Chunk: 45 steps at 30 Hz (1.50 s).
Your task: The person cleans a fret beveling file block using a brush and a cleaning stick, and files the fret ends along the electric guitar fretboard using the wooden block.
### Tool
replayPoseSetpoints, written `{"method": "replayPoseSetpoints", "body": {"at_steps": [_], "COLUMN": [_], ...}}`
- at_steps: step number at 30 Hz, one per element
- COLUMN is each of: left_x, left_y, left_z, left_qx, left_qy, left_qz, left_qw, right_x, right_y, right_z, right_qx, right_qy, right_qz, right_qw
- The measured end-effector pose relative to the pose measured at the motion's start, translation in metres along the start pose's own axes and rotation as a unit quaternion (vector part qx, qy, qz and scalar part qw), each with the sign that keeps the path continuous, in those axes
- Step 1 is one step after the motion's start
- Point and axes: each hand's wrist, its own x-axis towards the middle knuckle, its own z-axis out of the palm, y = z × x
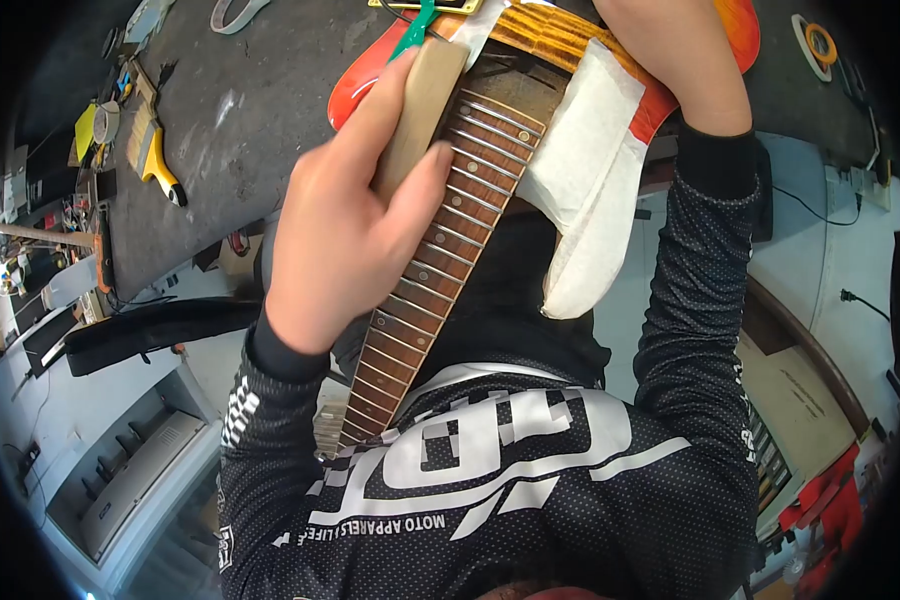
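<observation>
Just off centre toward 10 o'clock, the person's left hand (345,230) grips a wooden block (425,115) along the fretboard (442,262), which slants toward 7 o'clock. The right hand (670,50), its fingers cut off by the frame, is over the red guitar body (745,40) at 1 o'clock. A yellow-handled brush (153,160) lies on the dark tabletop (260,130) at 10 o'clock.

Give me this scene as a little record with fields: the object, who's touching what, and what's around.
Object: guitar, red showing on its body
Left grip: holds block between thumb and fingers, beside the fretboard
Right grip: cut off by the top edge; its hold can't be told
Covering: white sheet over part of the body
Surroundings: dark table with a yellow-handled brush
</observation>
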Motion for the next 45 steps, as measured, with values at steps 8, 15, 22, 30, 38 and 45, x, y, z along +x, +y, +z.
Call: {"method": "replayPoseSetpoints", "body": {"at_steps": [8, 15, 22, 30, 38, 45], "left_x": [-0.018, -0.026, -0.011, -0.004, -0.009, -0.023], "left_y": [-0.008, -0.004, 0.003, 0.0, -0.001, -0.011], "left_z": [0.0, -0.004, -0.002, -0.001, 0.0, -0.001], "left_qx": [-0.005, 0.021, 0.019, 0.017, 0.004, 0.019], "left_qy": [0.017, 0.012, 0.001, 0.003, 0.004, 0.015], "left_qz": [0.029, 0.032, 0.002, 0.006, 0.004, 0.035], "left_qw": [0.999, 0.999, 1.0, 1.0, 1.0, 0.999], "right_x": [0.001, 0.002, 0.005, 0.004, 0.004, 0.0], "right_y": [0.0, -0.001, -0.004, -0.003, -0.001, 0.0], "right_z": [-0.002, -0.002, -0.001, -0.001, -0.003, -0.002], "right_qx": [0.046, 0.034, 0.027, 0.008, 0.026, 0.028], "right_qy": [-0.017, -0.002, 0.027, 0.018, -0.008, -0.021], "right_qz": [0.015, 0.014, 0.023, 0.009, 0.002, 0.013], "right_qw": [0.999, 0.999, 0.999, 1.0, 1.0, 0.999]}}
